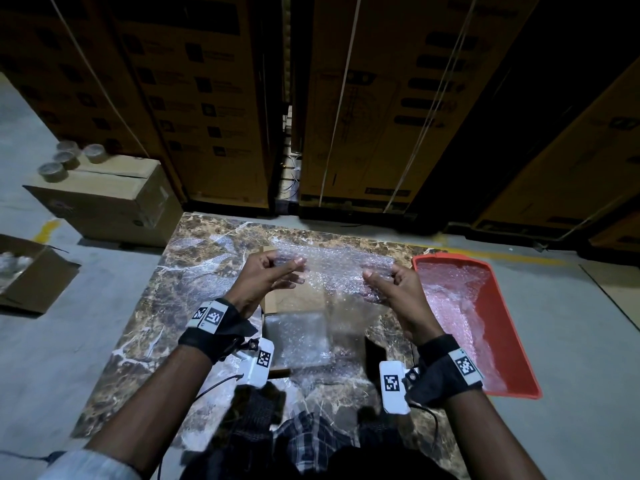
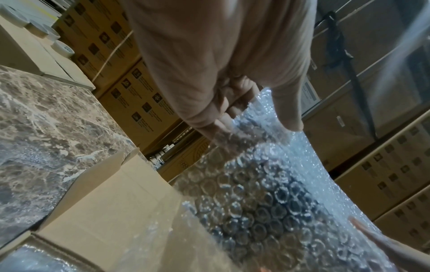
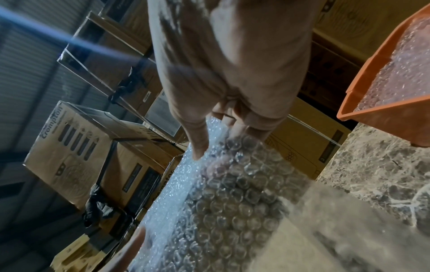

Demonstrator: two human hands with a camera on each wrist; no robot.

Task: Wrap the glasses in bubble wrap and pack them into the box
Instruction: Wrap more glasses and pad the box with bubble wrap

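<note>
Both hands hold a clear sheet of bubble wrap stretched above the marble table. My left hand pinches its left edge, and my right hand pinches its right edge. The sheet hangs down over an open cardboard box in the table's middle. Inside the box lies a bubble-wrapped bundle. In the left wrist view the left hand grips the bubble wrap beside the box's flap. The right wrist view shows the right hand pinching the bubble wrap. No bare glass shows.
A red tray lined with bubble wrap sits at the table's right edge. On the floor to the left stand a closed carton with tape rolls on top and an open carton. Tall stacked cartons wall off the far side.
</note>
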